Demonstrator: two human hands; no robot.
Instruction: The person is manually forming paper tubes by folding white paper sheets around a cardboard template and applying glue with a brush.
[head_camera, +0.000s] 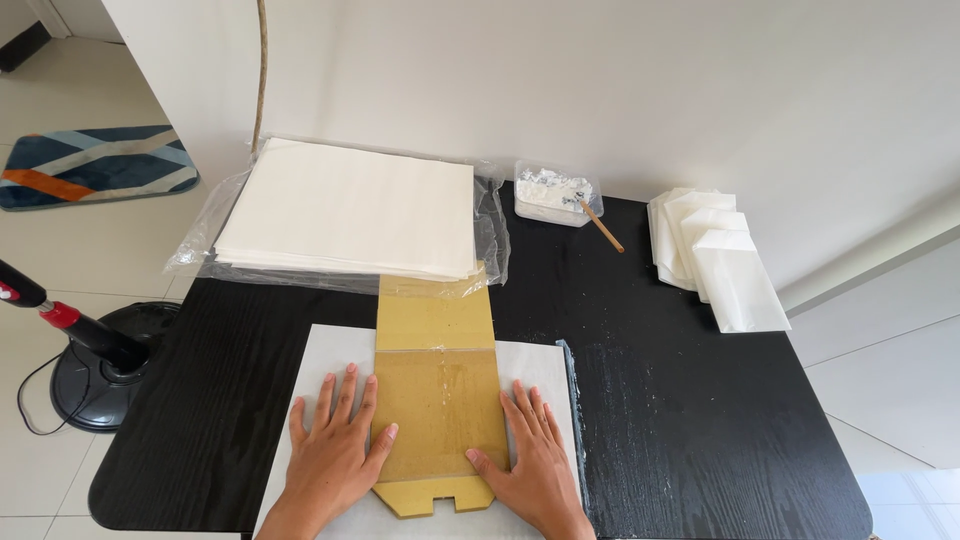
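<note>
A brown cardboard template (437, 380) lies lengthwise on a white paper sheet (325, 355) at the near edge of the black table (680, 400). My left hand (335, 450) rests flat on the sheet with its thumb against the cardboard's left edge. On the other side, my right hand (530, 455) lies flat too, thumb touching the cardboard's lower right corner. Both hands have fingers spread and grip nothing.
A thick stack of white paper (350, 210) in clear plastic wrap sits at the back left. A clear tub of white paste (553, 192) with a wooden stick (603, 228) stands at the back. Several folded white paper bags (715, 255) lie at the right. A fan base (105, 370) stands on the floor left.
</note>
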